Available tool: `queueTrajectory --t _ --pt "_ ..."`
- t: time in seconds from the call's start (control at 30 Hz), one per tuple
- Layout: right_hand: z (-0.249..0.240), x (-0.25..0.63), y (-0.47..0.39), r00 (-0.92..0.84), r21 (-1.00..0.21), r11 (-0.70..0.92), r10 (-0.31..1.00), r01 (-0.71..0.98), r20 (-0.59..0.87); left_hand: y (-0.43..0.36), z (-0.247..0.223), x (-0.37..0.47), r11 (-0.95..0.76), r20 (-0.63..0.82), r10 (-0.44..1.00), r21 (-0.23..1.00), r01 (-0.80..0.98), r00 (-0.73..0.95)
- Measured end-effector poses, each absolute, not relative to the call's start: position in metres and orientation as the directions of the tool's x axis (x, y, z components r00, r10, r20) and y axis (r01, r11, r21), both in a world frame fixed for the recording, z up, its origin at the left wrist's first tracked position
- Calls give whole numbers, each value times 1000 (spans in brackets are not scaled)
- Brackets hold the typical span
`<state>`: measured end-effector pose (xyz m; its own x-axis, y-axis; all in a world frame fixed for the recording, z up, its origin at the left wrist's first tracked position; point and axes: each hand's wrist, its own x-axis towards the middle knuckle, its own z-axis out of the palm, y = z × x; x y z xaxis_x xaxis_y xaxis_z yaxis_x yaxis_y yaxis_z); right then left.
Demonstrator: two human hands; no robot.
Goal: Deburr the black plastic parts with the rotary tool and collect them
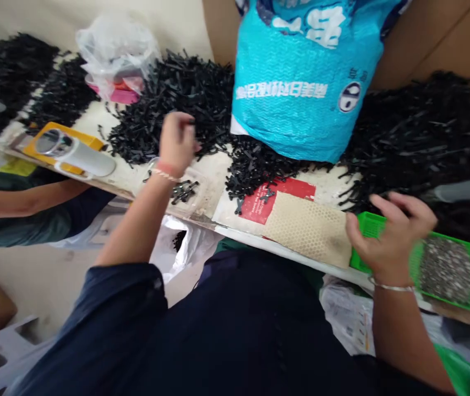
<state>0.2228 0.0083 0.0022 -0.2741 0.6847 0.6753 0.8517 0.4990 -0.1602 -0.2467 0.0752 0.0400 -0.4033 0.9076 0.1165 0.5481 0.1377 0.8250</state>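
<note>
The counter (214, 181) is pale and scuffed, its near edge running from the left down toward the right. Heaps of small black plastic parts (177, 104) cover most of the far side, from the far left corner across to the right edge. A blue woven sack (301, 93) stands among them at the middle. Near the far left a clear plastic bag (115, 52) holds pink things. At the left near edge lies a yellow tray (64, 144) with a white cup (80, 157) on it. A small cluster of black parts (184, 191) sits beside the near edge. Further right lie a red sheet (278, 198) and a beige honeycomb mat (307, 228), then a green basket (445, 264) of grey bits at the right near edge.
</note>
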Motion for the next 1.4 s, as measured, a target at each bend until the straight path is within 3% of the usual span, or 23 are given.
queueTrajectory --t 0.07,0.13,0.2,0.27,0.4,0.5,0.6,0.67,0.73,0.77,0.83,0.87,0.93,1.0,1.13,1.4 --pt "5 219 24 -276 -187 424 807 886 523 48 46 -235 78 44 872 970 229 -487" --pt "6 217 43 -283 -182 360 894 915 347 20 42 -210 131 -130 923 991 -21 -363" --pt "6 217 65 -289 -159 327 932 932 220 -4 30 -174 286 -325 932 932 -223 -160" --pt "3 217 85 -287 -129 303 950 944 127 -18 19 -133 418 -428 902 826 -377 61" --pt "-10 217 116 -298 -42 297 955 954 -10 -19 11 -65 560 -477 825 622 -547 303" --pt "-22 218 130 -292 18 294 955 956 -53 -14 13 -42 596 -473 801 573 -563 366" --pt "-28 221 135 -317 62 318 948 946 -31 -14 15 -49 529 -424 849 682 -506 316" --pt "-29 225 134 -330 80 330 944 941 -4 -15 18 -75 370 -357 928 852 -370 107" --pt "-31 231 134 -343 99 339 939 935 22 -17 21 -120 207 -208 947 978 -30 -246" --pt "-33 233 136 -346 108 341 938 934 33 -19 24 -148 196 -98 905 959 202 -413" --pt "-37 237 140 -354 114 347 934 931 49 -27 31 -208 372 79 790 727 577 -609" --pt "-39 238 142 -358 102 352 932 931 52 -32 33 -236 493 111 749 564 662 -653" --pt "-42 238 145 -357 62 353 932 933 66 -40 34 -283 659 70 709 285 696 -701" --pt "-43 237 146 -346 30 344 934 938 92 -43 29 -313 708 -30 703 127 695 -710" --pt "-43 237 145 -330 20 331 935 944 130 -33 11 -330 689 -152 717 9 724 -680" --pt "-42 234 141 -321 171 304 943 937 85 -15 4 -324 703 -146 687 -118 702 -712"
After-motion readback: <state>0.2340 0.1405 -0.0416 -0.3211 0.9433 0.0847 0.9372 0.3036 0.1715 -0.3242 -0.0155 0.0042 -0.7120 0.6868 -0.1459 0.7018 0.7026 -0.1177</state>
